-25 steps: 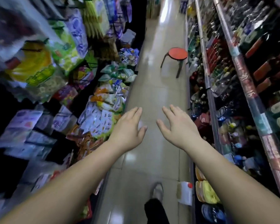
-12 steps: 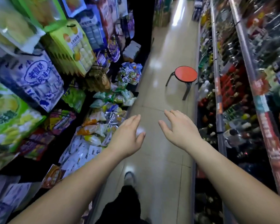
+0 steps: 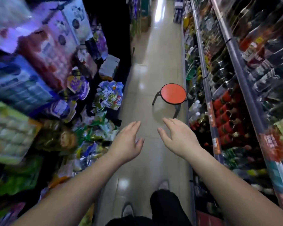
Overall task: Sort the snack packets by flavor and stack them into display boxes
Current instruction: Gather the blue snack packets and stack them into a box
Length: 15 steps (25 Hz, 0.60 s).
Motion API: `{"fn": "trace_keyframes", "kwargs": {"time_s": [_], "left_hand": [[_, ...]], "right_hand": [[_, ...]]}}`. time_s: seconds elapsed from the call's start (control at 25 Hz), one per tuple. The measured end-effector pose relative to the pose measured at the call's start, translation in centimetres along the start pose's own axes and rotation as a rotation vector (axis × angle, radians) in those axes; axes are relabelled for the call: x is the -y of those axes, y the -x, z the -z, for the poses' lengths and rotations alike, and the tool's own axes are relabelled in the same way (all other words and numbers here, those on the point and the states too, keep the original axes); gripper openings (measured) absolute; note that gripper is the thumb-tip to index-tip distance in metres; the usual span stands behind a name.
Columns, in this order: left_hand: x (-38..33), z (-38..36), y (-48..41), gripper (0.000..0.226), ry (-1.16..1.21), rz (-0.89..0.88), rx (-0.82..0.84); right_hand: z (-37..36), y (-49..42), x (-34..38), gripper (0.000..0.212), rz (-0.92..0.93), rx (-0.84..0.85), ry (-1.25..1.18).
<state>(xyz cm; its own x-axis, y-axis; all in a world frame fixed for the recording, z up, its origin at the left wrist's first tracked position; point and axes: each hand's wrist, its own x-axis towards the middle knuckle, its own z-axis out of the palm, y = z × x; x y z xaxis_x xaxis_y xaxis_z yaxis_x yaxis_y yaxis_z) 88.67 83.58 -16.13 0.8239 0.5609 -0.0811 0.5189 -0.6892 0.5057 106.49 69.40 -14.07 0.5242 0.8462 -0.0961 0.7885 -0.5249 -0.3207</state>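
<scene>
Both my arms reach forward over the shop aisle floor. My left hand [image 3: 127, 144] is empty, fingers straight and together. My right hand [image 3: 178, 137] is empty too, fingers relaxed and slightly spread. Loose snack packets [image 3: 109, 95] in blue, white and green lie piled on the low left shelf, left of my left hand. More green and white packets [image 3: 103, 126] lie heaped nearer, just beside that hand. Neither hand touches any packet.
A round red stool [image 3: 173, 94] stands in the aisle ahead of my right hand. Large boxed and bagged goods [image 3: 23, 88] hang on the left rack. Shelves of bottles and jars [image 3: 227, 103] line the right. The tiled floor [image 3: 153, 62] runs on ahead.
I have walked forward along the aisle; the stool is nearer and the shelf goods have slid past. Both hands stay stretched out and empty.
</scene>
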Motion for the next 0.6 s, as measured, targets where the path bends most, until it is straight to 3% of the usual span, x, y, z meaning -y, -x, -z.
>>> {"fn": "trace_keyframes", "kwargs": {"time_s": [0.28, 0.6], "left_hand": [[-0.4, -1.5, -21.6, 0.073, 0.040, 0.122, 0.029], [4.3, 1.3, -41.6, 0.075, 0.094, 0.289, -0.012]], "right_hand": [[3.4, -21.7, -9.7, 0.048, 0.071, 0.043, -0.100], [5.3, -45.9, -13.1, 0.045, 0.170, 0.192, -0.040]]}}
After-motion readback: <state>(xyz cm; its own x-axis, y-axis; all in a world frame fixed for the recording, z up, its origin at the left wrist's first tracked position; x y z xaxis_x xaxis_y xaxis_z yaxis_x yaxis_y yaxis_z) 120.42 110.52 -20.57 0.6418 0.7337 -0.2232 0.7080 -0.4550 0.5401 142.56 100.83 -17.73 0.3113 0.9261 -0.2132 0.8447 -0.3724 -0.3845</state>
